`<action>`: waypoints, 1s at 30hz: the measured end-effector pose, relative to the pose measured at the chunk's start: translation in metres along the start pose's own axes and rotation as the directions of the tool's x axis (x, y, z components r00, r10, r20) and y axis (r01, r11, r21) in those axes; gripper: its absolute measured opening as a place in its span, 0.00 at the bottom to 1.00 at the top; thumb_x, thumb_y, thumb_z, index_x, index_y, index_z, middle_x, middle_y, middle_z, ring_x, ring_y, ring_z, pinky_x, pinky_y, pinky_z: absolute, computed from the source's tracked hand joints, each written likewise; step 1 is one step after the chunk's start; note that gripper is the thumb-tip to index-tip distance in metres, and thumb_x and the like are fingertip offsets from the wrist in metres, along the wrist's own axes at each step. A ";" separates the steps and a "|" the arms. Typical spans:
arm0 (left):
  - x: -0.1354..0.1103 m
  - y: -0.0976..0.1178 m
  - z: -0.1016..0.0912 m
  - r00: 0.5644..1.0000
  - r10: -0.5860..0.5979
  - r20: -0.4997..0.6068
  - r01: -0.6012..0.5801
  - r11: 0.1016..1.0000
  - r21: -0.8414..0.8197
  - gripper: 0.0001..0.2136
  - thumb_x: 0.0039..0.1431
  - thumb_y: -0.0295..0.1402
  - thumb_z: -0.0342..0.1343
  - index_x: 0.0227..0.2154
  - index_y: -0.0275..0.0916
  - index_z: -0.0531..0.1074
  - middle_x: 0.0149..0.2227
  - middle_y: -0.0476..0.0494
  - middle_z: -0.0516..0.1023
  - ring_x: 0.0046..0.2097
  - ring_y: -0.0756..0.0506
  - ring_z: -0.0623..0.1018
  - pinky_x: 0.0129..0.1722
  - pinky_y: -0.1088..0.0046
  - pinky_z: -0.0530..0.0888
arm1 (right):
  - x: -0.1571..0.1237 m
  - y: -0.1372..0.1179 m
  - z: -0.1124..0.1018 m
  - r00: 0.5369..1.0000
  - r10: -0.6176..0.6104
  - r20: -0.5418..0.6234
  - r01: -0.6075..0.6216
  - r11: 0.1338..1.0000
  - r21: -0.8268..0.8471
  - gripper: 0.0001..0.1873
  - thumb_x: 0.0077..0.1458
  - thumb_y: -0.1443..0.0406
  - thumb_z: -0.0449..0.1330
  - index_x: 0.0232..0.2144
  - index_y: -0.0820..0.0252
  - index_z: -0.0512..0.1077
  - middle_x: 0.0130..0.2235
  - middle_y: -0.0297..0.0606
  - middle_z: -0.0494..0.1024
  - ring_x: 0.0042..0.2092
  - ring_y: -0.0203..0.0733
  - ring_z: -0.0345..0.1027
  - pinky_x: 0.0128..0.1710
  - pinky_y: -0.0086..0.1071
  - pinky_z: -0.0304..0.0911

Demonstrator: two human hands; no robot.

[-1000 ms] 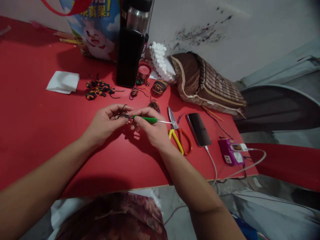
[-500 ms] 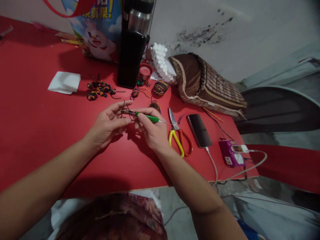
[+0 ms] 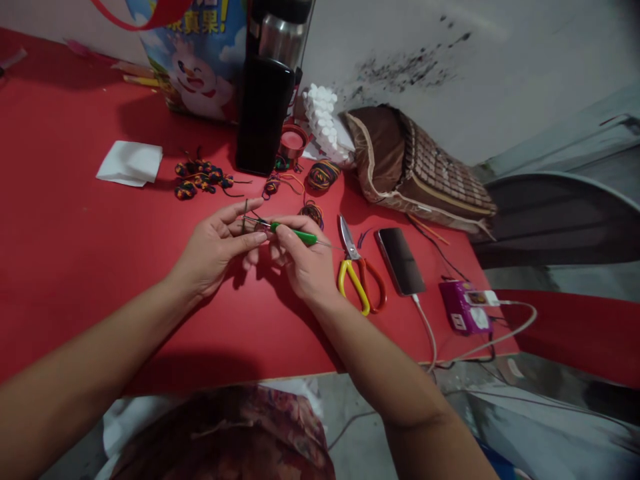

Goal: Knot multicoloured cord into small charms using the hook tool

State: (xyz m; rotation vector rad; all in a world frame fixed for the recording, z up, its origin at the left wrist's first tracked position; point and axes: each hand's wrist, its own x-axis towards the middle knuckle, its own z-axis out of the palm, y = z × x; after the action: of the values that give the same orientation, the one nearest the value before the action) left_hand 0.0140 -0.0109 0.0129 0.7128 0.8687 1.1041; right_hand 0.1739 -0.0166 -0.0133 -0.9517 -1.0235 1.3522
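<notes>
My right hand [image 3: 300, 260] pinches a green-handled crochet hook [image 3: 295, 234] whose metal tip points left toward my left hand [image 3: 217, 243]. My left hand's thumb and fingers close on a small knot of dark multicoloured cord [image 3: 251, 223], with the index finger stretched out above it. Both hands hover just above the red table [image 3: 75, 253], near its middle.
Yellow-and-red scissors [image 3: 357, 273] lie right of my hands, then a phone [image 3: 400, 260] on a cable and a purple box [image 3: 463, 310]. Behind are cord bundles [image 3: 200, 179], a white paper [image 3: 130, 163], a black flask [image 3: 265, 100], a printed bag [image 3: 195, 60] and a brown cushion [image 3: 415, 167].
My left index finger has straightened out from a closed pinch. The hook's tip has slid a little left into the cord, and both hands rose slightly.
</notes>
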 end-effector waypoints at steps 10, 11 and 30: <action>0.002 0.001 0.000 0.993 0.044 -0.106 -0.042 0.999 0.026 0.25 0.50 0.21 0.70 0.53 0.37 0.79 0.33 0.49 0.84 0.27 0.50 0.84 0.26 0.78 0.80 | 0.005 -0.005 0.001 0.998 0.058 -0.026 -0.055 0.994 0.090 0.13 0.53 0.55 0.73 0.36 0.54 0.78 0.26 0.27 0.77 0.23 0.30 0.63 0.20 0.26 0.54; 0.002 0.001 0.001 0.992 0.047 -0.117 -0.045 0.999 0.015 0.24 0.50 0.21 0.70 0.52 0.37 0.79 0.33 0.49 0.84 0.28 0.49 0.85 0.28 0.77 0.81 | 0.005 -0.004 0.001 0.998 0.059 -0.023 -0.057 0.995 0.079 0.12 0.54 0.55 0.73 0.36 0.54 0.78 0.26 0.27 0.77 0.23 0.30 0.62 0.20 0.26 0.54; -0.004 0.000 0.000 0.993 0.102 -0.058 -0.094 0.986 0.137 0.28 0.51 0.25 0.71 0.57 0.41 0.80 0.32 0.51 0.80 0.25 0.51 0.79 0.20 0.78 0.73 | 0.012 -0.015 -0.012 0.996 0.088 0.009 -0.088 0.993 0.083 0.12 0.51 0.57 0.73 0.31 0.57 0.77 0.25 0.27 0.74 0.25 0.30 0.65 0.22 0.25 0.58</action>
State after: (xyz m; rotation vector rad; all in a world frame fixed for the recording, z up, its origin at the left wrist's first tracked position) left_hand 0.0130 -0.0147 0.0142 0.8426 0.9784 1.1696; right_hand 0.1897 -0.0040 -0.0025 -0.9405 -0.9315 1.4599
